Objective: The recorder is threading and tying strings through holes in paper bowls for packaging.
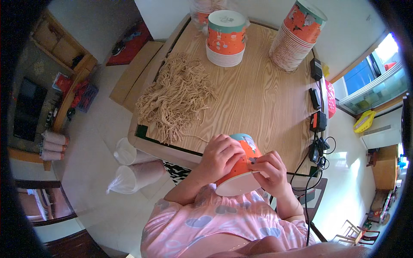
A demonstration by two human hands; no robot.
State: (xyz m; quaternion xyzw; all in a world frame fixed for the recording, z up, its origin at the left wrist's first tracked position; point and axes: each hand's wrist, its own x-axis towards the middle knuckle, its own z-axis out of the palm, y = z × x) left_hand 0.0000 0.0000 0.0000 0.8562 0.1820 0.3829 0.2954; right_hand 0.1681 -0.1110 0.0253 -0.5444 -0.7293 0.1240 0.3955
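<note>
At the table's near edge I hold an orange paper tub (234, 171) with a teal base band, tilted so its white open mouth faces down toward me. My left hand (221, 158) has its fingers curled over the tub's left side. On the other side, my right hand (270, 171) is closed with fingers pinched against the tub's wall near the rim; whether a cord end is between them is too small to tell. A tangled heap of beige cords (176, 94) lies to the left, one loose strand running toward my left hand.
Upturned tubs stand in a short stack (226, 45) at the back, beside a taller leaning stack (297, 38). Black power adapters (316, 69) and cables line the wood-grain table's (254, 94) right edge. Bagged tub stacks (144, 176) lie on the floor at left.
</note>
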